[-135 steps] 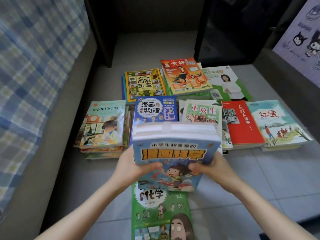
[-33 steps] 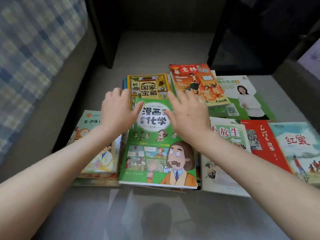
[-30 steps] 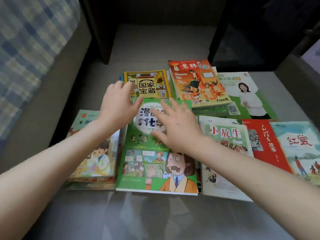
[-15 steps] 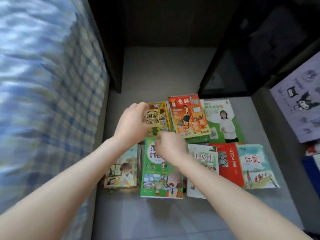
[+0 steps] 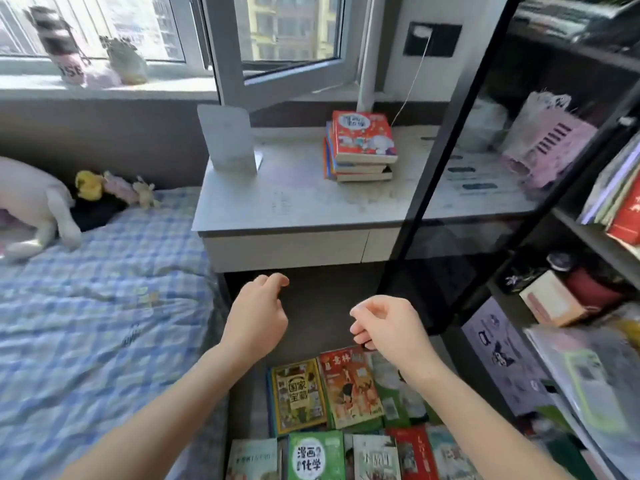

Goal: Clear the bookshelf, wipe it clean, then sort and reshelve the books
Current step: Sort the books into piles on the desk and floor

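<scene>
Hanging in the air with nothing in them, the person's left hand [image 5: 256, 318] and right hand [image 5: 391, 329] both have their fingers loosely curled, the two held near each other but apart in front of the dark gap under the desk. Right below the wrists, the sorted books lie flat on the grey tiled floor [image 5: 247, 403]: a yellow-and-green illustrated paperback [image 5: 298, 398] just beside an orange-red magazine [image 5: 349, 388], and nearer the person a bright green comic book [image 5: 316, 457] in a row with other covers. Further off, a small stack of paperbacks with a red cartoon cover on top [image 5: 362, 143] sits on the pale grey desk [image 5: 298, 202] under the window. To the right stands the black-framed bookshelf [image 5: 595, 237], with a few upright books [image 5: 620, 199] on one board. To the left is the bed with its blue checked sheet [image 5: 104, 306], a white plush toy [image 5: 31, 202] lying at its far end.
</scene>
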A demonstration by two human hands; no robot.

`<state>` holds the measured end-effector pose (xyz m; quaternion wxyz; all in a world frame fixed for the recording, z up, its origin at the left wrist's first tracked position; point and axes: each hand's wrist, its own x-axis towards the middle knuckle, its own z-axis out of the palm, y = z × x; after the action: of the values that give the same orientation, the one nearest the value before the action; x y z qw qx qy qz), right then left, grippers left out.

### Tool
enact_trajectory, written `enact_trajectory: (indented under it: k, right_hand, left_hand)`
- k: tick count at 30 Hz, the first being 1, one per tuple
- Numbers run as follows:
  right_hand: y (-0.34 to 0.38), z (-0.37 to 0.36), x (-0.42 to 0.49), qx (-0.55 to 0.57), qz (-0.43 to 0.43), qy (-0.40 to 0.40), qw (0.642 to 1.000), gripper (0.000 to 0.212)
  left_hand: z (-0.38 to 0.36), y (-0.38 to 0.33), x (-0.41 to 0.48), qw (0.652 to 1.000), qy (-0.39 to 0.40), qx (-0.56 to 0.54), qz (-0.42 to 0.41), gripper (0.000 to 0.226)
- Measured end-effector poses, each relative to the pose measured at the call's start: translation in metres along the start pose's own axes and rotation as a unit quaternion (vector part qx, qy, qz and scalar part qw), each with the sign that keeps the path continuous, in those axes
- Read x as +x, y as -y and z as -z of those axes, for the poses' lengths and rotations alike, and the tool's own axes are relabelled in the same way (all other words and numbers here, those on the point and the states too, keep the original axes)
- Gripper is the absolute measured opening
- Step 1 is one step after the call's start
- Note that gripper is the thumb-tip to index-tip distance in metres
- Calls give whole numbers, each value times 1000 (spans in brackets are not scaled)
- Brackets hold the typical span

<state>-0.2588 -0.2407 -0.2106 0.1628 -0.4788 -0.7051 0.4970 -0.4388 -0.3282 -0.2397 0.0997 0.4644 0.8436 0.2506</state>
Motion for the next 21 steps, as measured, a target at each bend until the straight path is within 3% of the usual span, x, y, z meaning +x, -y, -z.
enact_trajectory:
  k: [6, 11, 17, 21]
  right_hand:
    - [62, 52, 74, 35, 8, 2, 999, 15]
    - [77, 58, 164, 82, -18, -10, 996, 19]
    - [75, 53, 240, 208, -88, -20, 974, 21]
    - [66, 52, 285, 292, -141, 1, 946, 45]
  left_hand:
    - [34, -42, 89, 999, -39, 8, 10, 41]
    - [8, -42, 164, 998, -53, 23, 35, 38]
    - [-49, -5, 222, 997, 15, 73, 21, 43]
    - [-74, 21, 274, 989, 77, 112, 58, 48]
